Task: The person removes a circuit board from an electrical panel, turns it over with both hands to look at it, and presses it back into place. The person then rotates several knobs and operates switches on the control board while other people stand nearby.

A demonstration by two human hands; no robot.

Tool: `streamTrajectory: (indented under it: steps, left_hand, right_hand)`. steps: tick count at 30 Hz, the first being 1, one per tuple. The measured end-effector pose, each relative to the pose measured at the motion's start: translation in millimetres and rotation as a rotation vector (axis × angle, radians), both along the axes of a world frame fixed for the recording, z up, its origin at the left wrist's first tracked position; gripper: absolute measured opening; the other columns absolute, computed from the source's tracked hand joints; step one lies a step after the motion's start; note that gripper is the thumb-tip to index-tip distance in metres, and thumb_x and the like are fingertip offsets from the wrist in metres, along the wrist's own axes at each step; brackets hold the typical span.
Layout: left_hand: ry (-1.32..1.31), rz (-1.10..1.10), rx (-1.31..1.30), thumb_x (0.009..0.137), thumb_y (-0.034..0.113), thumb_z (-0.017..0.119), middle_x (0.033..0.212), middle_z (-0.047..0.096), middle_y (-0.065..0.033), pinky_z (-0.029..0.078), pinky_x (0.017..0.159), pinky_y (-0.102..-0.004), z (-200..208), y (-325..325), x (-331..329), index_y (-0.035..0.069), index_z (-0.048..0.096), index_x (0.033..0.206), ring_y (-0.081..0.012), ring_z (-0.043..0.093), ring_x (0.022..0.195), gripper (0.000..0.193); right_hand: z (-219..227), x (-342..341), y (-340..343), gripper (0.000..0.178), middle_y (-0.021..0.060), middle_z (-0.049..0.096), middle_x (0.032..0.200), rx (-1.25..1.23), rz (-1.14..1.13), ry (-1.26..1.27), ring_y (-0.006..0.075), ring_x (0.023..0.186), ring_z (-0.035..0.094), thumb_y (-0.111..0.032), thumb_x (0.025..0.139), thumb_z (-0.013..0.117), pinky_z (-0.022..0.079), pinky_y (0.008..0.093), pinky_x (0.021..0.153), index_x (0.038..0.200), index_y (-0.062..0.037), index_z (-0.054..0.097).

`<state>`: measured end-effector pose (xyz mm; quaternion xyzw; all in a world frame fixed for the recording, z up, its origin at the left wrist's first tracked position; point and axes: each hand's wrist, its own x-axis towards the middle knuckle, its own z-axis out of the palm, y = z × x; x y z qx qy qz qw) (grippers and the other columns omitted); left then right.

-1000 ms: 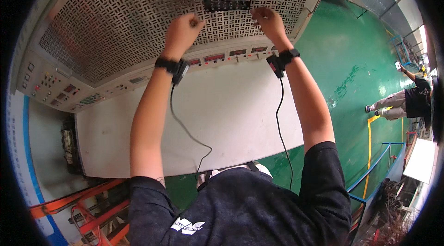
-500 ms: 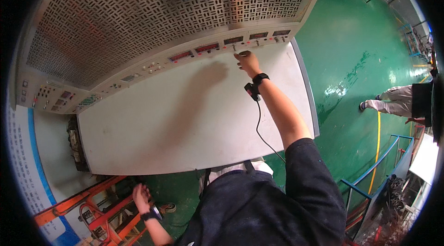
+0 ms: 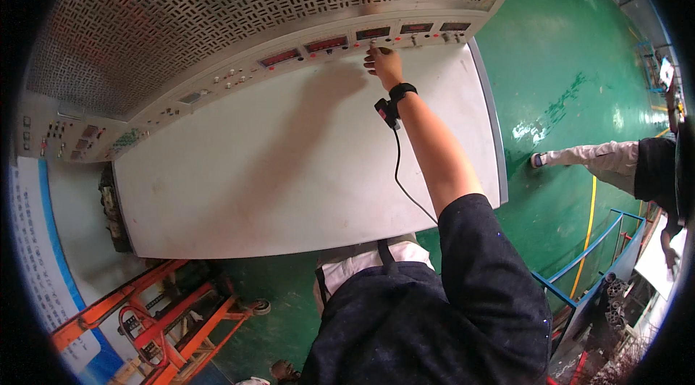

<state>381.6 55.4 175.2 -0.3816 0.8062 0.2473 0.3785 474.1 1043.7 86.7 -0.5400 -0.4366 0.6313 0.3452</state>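
Observation:
My right hand [image 3: 384, 66] reaches to the back edge of the white bench top, its fingers closed around a small knob [image 3: 373, 44] on the sloping control panel [image 3: 250, 70]. The hand covers part of the knob. Just above it sits a dark rectangular meter display [image 3: 373, 33]. To its left are two more displays [image 3: 326, 44] with a reddish tint, and further knobs and red terminals run along the strip. A black wrist strap holds a small device [image 3: 385, 113] with a cable trailing toward my body. My left hand is out of sight.
The white bench top [image 3: 217, 189] lies under my arm, crossed by its shadow. Behind the panel rises a perforated metal screen [image 3: 239, 8]. An orange wheeled frame [image 3: 192, 338] stands lower left. On the green floor to the right are another person [image 3: 615, 160] and a blue rail [image 3: 597, 247].
My right hand has moved forward onto the knob. My left hand has dropped out of the lower left of the picture. The person at right has shifted their legs.

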Motion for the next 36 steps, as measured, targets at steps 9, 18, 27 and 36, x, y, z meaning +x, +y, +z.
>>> streamTrajectory:
  steps: [9,18,27,36]
  left_hand:
    - [0.328,-0.366,0.335,0.094,0.016,0.052,0.075,0.059,-0.0075,0.039,0.049,-0.0288,-64,105,-18,0.005,0.059,0.09,-0.0147,0.051,0.058,0.014]
    - [0.289,-0.507,0.226,0.092,0.016,0.054,0.084,0.063,-0.0081,0.046,0.053,-0.032,-32,109,6,0.003,0.061,0.093,-0.0167,0.059,0.068,0.015]
    - [-0.064,0.054,0.002,0.097,0.038,0.035,0.083,0.062,-0.0128,0.048,0.053,-0.0371,-89,12,81,-0.002,0.06,0.099,-0.0254,0.06,0.065,0.047]
    - [0.223,-0.942,0.254,0.097,0.028,0.046,0.08,0.06,-0.0082,0.045,0.054,-0.0333,-97,115,41,0.001,0.057,0.097,-0.0212,0.057,0.064,0.029]
  right_hand:
    - [-5,0,6,0.033,0.0069,0.062,0.086,0.166,-0.027,-0.124,0.0204,0.073,0.066,-0.033,0.089,0.06,0.052,0.0327,0.059,0.099,-0.0019,0.056]
    - [3,-8,-2,0.029,0.0088,0.065,0.09,-0.224,-0.034,0.198,0.0228,0.079,0.066,-0.031,0.095,0.044,0.054,0.0353,0.066,0.102,-0.0049,0.057]
    - [3,-12,-8,0.029,0.0084,0.061,0.082,-0.199,-0.175,0.314,0.0245,0.079,0.065,-0.032,0.095,0.049,0.054,0.0377,0.068,0.093,-0.0035,0.052]
    - [13,-3,-1,0.023,0.0071,0.058,0.088,-0.25,-0.152,0.386,0.0243,0.084,0.066,-0.027,0.092,0.053,0.056,0.0335,0.07,0.095,-0.0046,0.053]
